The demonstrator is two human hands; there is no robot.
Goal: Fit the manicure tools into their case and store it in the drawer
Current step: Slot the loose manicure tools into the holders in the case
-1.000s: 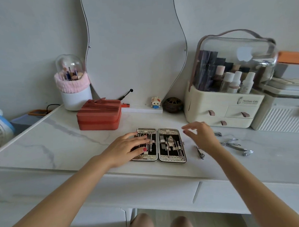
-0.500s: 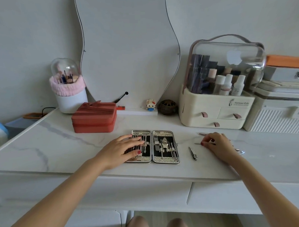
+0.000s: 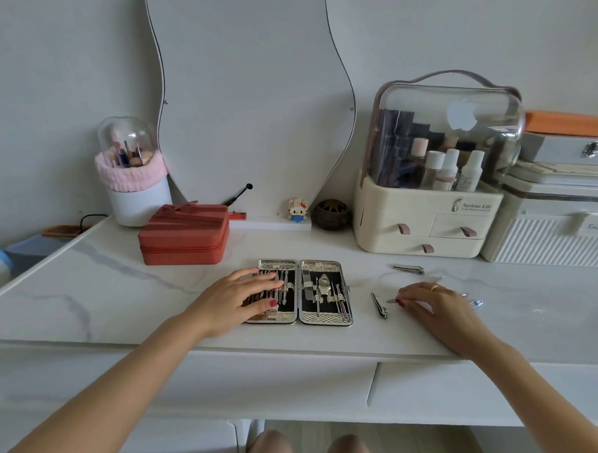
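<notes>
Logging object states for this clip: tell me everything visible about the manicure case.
The manicure case lies open flat on the white marble-look tabletop, near its front edge. It has two hinged halves with shiny, textured metal-look rims and black lining. Slim metal tools sit in both halves. The left hand rests with straight fingers on the left half; the right half is untouched.

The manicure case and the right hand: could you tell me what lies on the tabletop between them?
In the head view, one small nail clipper lies on the marble between the open manicure case and the right hand, touching neither; the hand pinches another slim tool.
</notes>
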